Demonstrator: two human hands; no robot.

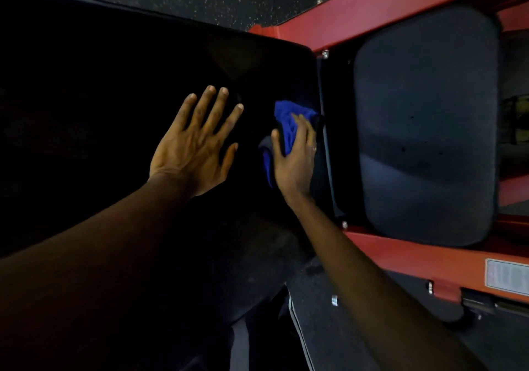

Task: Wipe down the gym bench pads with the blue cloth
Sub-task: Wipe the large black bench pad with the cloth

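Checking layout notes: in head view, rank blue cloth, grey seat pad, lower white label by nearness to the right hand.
1. blue cloth: held by right hand.
2. grey seat pad: to its right.
3. lower white label: bottom right.

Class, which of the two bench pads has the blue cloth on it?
The larger black pad, left of the smaller grey pad; the right hand holds the blue cloth on it.
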